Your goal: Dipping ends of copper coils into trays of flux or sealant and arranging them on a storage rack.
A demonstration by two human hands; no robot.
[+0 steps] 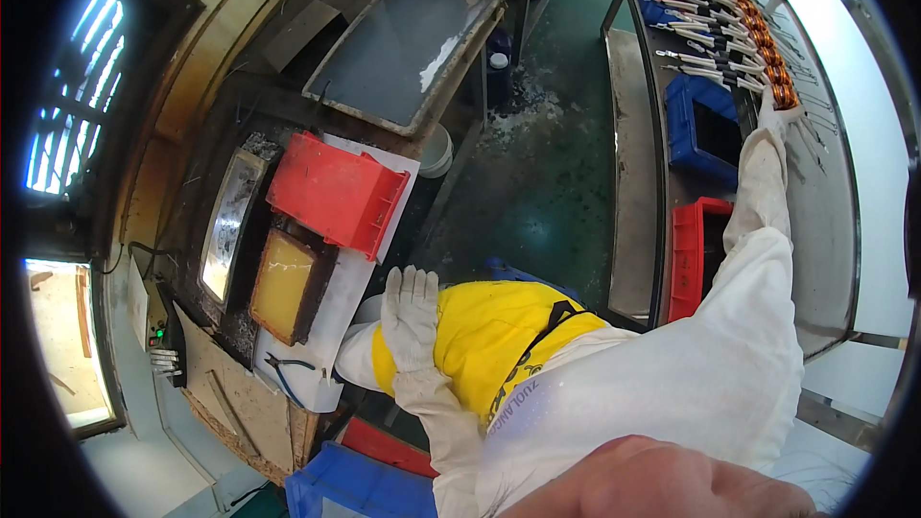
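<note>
On the right side, a long grey metal bench (825, 201) carries a row of copper coils (758, 34) with white leads; the gloved right hand (779, 113) reaches to the nearest coil and touches it, but I cannot tell if the fingers are closed on it. Blue bin (705, 125) and red bin (693, 259) sit on the bench shelf. Left hand (411, 312), gloved, hangs open and flat above the green floor (537, 192), near a dirty worktable (288, 96) with a red crate (336, 192), a yellow tray (283, 286) and pliers (288, 369).
</note>
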